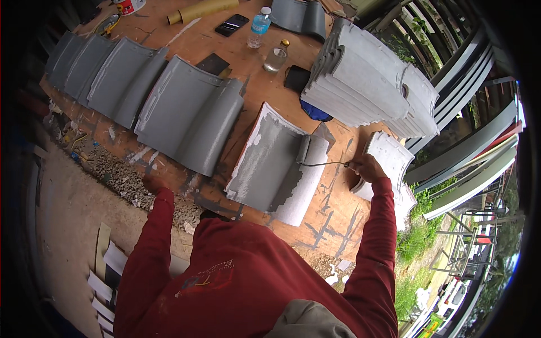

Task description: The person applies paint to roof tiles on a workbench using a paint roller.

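Observation:
My right hand (367, 168) is closed around the handle of a small paint roller (303, 151). Its thin bent wire reaches left, and the roller head rests on a curved roof tile (265, 163) in front of me. Wet-looking grey paint covers the trough of that tile; its right hump and left rim are still whitish. At the table's near edge, left of the tile, is my left hand (155, 183), with no tool visible in it; its fingers are too small and dark to make out. A grey-painted tile (189, 112) lies between the two hands, farther back.
More grey tiles (118, 79) line the left of the wooden table (332, 225). Stacked unpainted tiles (360, 73) stand at the back right, with another pale tile (389, 163) nearer. Behind are a water bottle (258, 28), a glass jar (276, 57), a phone (231, 25) and a yellowish tube (203, 10).

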A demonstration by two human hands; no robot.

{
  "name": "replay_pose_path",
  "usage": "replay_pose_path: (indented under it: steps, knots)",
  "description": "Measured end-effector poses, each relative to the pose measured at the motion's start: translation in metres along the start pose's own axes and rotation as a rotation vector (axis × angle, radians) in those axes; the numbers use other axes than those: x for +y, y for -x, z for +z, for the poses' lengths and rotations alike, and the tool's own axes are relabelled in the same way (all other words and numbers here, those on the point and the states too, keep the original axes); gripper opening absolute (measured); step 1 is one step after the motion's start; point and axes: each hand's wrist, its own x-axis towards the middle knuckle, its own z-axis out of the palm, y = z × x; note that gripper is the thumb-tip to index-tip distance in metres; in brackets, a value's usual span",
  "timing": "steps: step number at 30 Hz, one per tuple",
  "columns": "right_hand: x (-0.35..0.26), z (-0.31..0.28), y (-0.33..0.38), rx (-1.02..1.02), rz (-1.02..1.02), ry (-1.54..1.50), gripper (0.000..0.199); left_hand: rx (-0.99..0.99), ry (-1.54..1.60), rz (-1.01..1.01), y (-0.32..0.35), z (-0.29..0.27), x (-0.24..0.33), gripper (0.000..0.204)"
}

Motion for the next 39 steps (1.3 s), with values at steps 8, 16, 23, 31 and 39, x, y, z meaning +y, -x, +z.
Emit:
replay_pose_path:
  steps: [8,16,23,31,39]
  knots:
    - [-0.042,0.049,-0.049,0.030,-0.187,-0.208,0.023,-0.059,0.118,-0.040,0.001,-0.001,0.006,0.064]
    - [-0.019,0.013,-0.039,-0.082,-0.107,-0.150,0.020,-0.031,0.182,0.005,-0.006,-0.001,-0.004,0.064]
    - [-0.019,0.019,-0.046,-0.136,0.003,-0.267,0.020,-0.084,0.120,-0.017,0.002,-0.007,0.002,0.067]
    - [-0.064,0.072,-0.071,-0.127,-0.132,-0.415,0.025,-0.091,0.133,-0.053,-0.005,-0.006,-0.003,0.065]
    - [0.001,-0.003,-0.007,-0.158,0.136,-0.180,0.028,-0.080,0.185,-0.046,-0.008,-0.002,-0.014,0.063]
